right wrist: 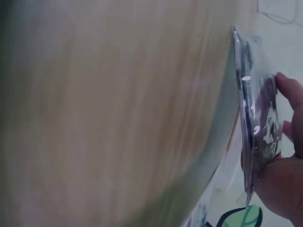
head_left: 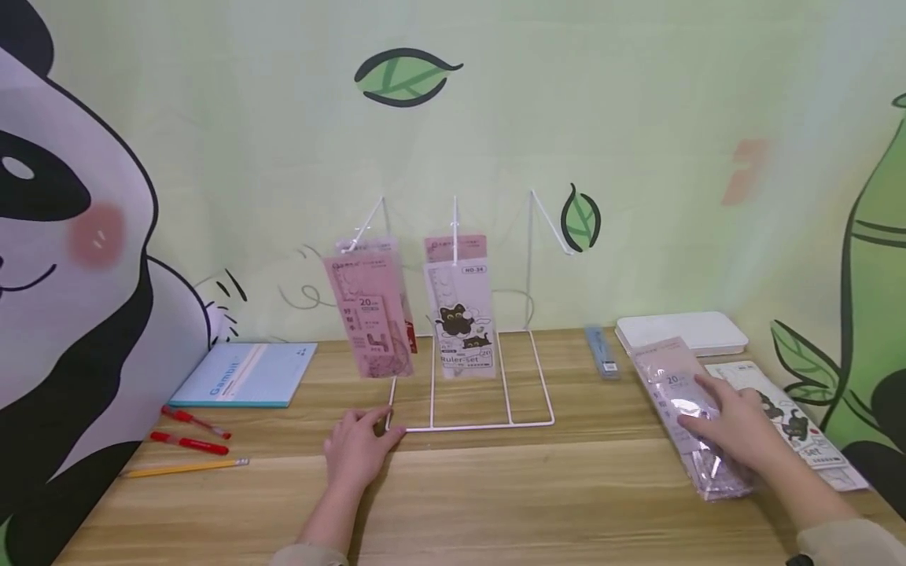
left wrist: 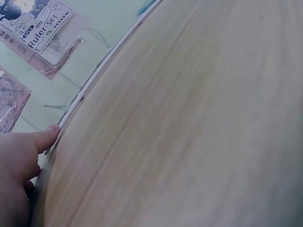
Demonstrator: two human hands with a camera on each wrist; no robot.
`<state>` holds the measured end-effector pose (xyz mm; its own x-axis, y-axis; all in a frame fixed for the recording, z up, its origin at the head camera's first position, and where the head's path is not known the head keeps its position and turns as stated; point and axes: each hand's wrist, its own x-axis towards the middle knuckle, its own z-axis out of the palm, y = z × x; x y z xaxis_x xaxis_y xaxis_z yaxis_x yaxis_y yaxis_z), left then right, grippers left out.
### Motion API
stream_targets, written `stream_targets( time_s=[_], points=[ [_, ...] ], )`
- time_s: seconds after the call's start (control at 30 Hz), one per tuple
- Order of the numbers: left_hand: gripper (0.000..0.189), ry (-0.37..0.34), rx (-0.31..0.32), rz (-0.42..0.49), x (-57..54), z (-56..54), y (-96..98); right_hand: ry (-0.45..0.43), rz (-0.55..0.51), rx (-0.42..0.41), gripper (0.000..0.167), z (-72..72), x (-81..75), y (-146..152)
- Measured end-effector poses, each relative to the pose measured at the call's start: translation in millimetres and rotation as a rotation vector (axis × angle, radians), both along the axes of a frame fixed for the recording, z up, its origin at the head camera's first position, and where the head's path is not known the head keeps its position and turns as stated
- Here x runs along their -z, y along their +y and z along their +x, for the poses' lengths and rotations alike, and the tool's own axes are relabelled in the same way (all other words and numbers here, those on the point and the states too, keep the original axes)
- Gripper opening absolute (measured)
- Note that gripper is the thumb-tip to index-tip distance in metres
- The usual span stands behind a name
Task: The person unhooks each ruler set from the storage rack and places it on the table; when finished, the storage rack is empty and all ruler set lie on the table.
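A white wire display rack (head_left: 470, 428) stands on the table with three hooks at its top. My left hand (head_left: 359, 446) holds the front left corner of its base; the thumb (left wrist: 47, 137) lies against the wire in the left wrist view. Pink ruler set packs (head_left: 371, 314) hang from the left hook, and a white ruler set pack (head_left: 463, 314) hangs in front of a pink one on the middle hook. The right hook (head_left: 552, 224) is bare. At the right, my right hand (head_left: 736, 420) grips a pink ruler set pack (head_left: 668, 377) in clear plastic, seen edge-on in the right wrist view (right wrist: 253, 113).
White ruler set packs (head_left: 824, 448) lie beneath and beside my right hand. Behind them is a white flat case (head_left: 683, 334), with a small blue pack (head_left: 602, 354) to its left. A blue notebook (head_left: 241, 373), red pens (head_left: 191, 444) and a yellow pencil (head_left: 184, 468) lie at the left.
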<state>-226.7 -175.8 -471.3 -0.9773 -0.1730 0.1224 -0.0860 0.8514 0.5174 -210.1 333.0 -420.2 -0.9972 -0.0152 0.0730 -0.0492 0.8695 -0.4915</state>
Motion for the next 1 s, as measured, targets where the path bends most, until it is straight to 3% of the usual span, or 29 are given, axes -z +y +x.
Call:
stream_targets(
  time_s=[0.3,0.73,1.0],
  points=[
    [0.048,0.002,-0.001,0.003,-1.0,0.3,0.4,-0.073,0.044,-0.002,0.094,-0.5,11.1,9.8],
    [0.048,-0.016,0.003,0.005,0.5,3.4,1.1,-0.1,0.132,0.014,0.092,2.6,18.0,18.0],
    [0.048,-0.008,0.002,0.007,-2.3,1.5,0.9,-0.12,0.2,0.011,0.09,-0.3,15.4,19.7]
  ],
)
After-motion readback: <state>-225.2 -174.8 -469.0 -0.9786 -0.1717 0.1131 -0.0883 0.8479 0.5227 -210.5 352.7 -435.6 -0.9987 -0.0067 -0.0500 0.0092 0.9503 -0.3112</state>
